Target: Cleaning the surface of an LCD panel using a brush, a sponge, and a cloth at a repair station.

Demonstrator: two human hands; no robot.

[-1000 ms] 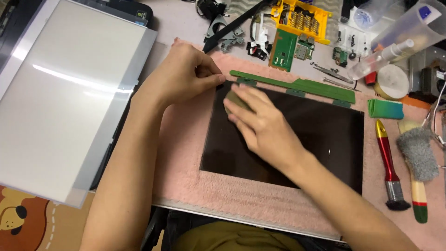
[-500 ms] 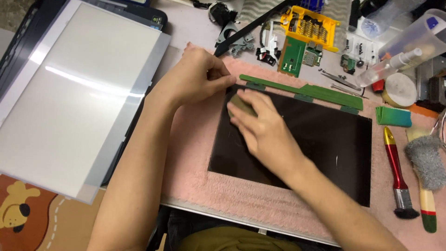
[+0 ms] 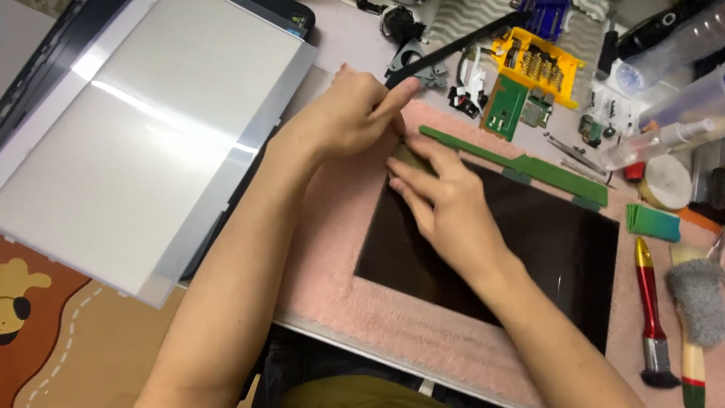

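A dark glossy display panel (image 3: 529,249) lies flat on a pink fuzzy mat (image 3: 332,249). A long green circuit strip (image 3: 521,162) runs along the panel's far edge. My right hand (image 3: 445,208) presses flat on the panel's far left corner, fingers over a small olive-brown flap (image 3: 408,157). My left hand (image 3: 351,117) sits just beyond that corner, fingertips pinched at the panel's edge next to the strip's end. What the fingertips grip is hidden.
A large white backlight sheet (image 3: 151,136) in its frame lies to the left. A yellow bit holder (image 3: 538,62), green circuit board (image 3: 504,107), black bar (image 3: 453,49), tape roll (image 3: 668,181), clear bottle (image 3: 664,136) and brushes (image 3: 649,310) crowd the far and right sides.
The view shifted slightly, so everything sits lower and to the right. Both hands stay at the panel's far left corner; my left index finger now points out toward the black bar.
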